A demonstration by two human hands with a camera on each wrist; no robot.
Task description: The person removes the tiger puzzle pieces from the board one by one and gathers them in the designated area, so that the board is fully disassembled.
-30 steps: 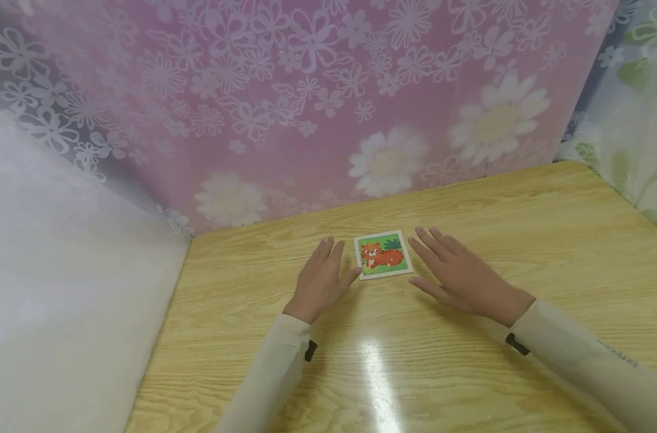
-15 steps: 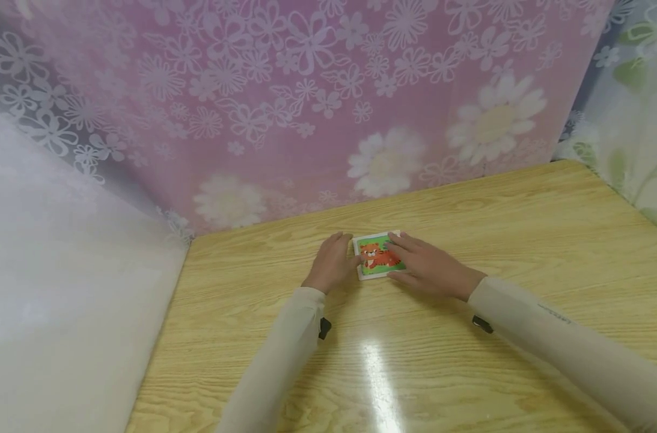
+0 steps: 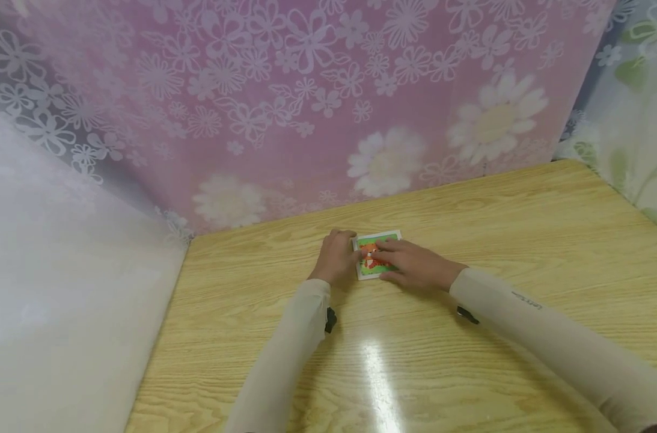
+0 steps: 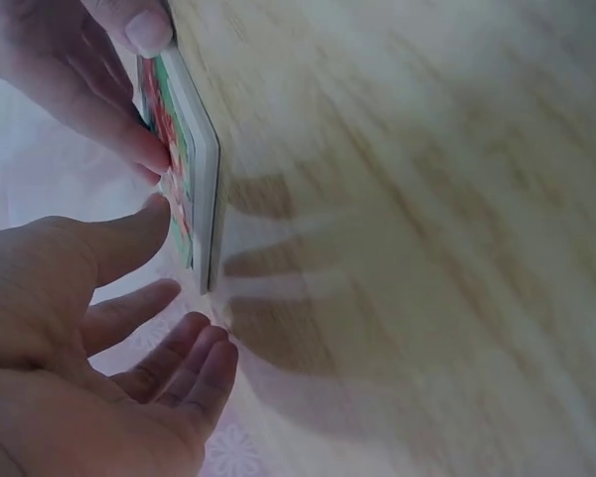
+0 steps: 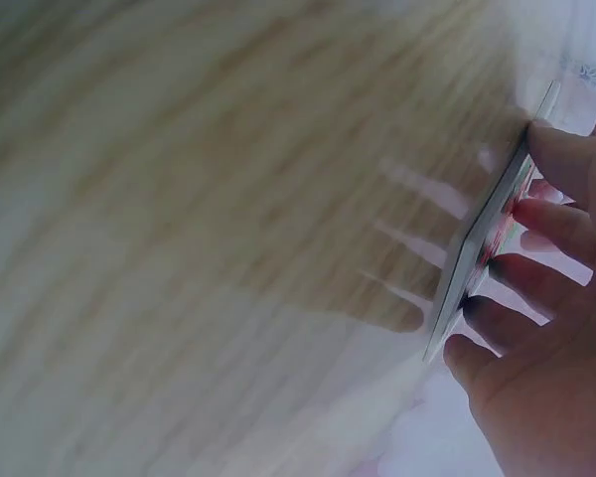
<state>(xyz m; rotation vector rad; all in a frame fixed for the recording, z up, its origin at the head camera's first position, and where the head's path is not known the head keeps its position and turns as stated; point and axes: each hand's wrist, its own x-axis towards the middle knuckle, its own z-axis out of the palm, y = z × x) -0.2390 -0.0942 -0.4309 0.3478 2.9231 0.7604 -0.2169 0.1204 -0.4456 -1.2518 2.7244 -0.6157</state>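
Spreading loose fingers over the square, white-bordered tiger-picture board (image 3: 369, 270) right of frame centre on the yellow wood-grain table (image 3: 225, 337), the right hand (image 3: 412, 264) touches it; the left hand (image 3: 336, 258), fingers relaxed, is at its left edge.

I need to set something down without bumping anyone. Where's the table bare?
The table is bare left of the left sleeve, beyond the right sleeve toward the pink backdrop, and between both sleeves. It's crowded at the tiger tile: right hand over it, left hand at its edge.
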